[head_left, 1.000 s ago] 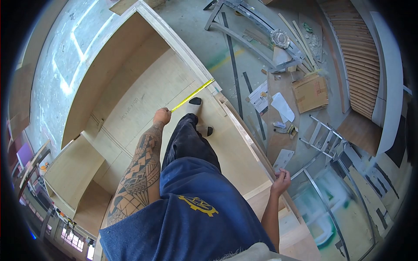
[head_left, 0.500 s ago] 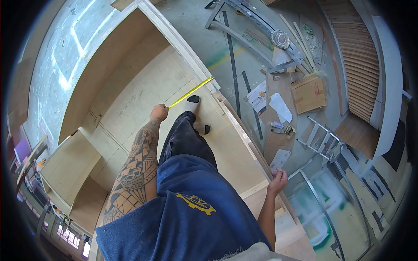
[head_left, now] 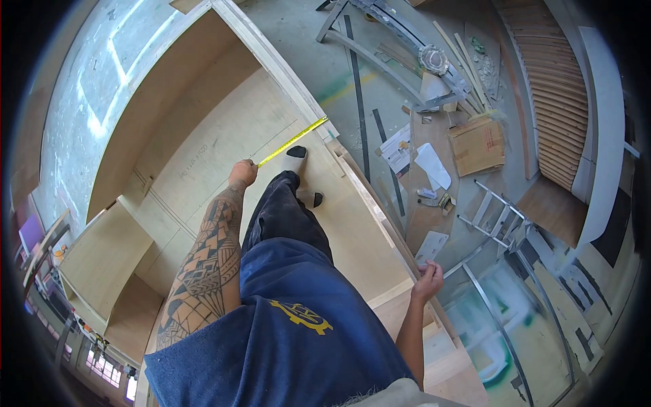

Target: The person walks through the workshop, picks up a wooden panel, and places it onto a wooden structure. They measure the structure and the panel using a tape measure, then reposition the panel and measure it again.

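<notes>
My left hand [head_left: 244, 173], at the end of the tattooed forearm, is closed at the near end of an extended yellow tape measure [head_left: 293, 142]. The tape runs diagonally to the wooden edge frame [head_left: 291, 81] of a large plywood structure, and its far end meets that edge. My feet in socks stand on the plywood panel [head_left: 230, 146], just below the tape. My right hand [head_left: 428, 281] is beside the frame's right edge with its fingers bent together; what they hold, if anything, is too small to make out.
On the floor to the right are a cardboard box [head_left: 477, 144], papers [head_left: 432, 167], dark strips and a metal ladder [head_left: 495, 217]. A metal stand [head_left: 386, 57] is at the top. A curved plywood piece [head_left: 105, 254] rises at the left, and a slatted curved panel [head_left: 553, 95] stands at the far right.
The whole view has shifted slightly, moving the scene a little left in the picture. The tape stays extended to the frame edge, and both hands keep nearly the same pose.
</notes>
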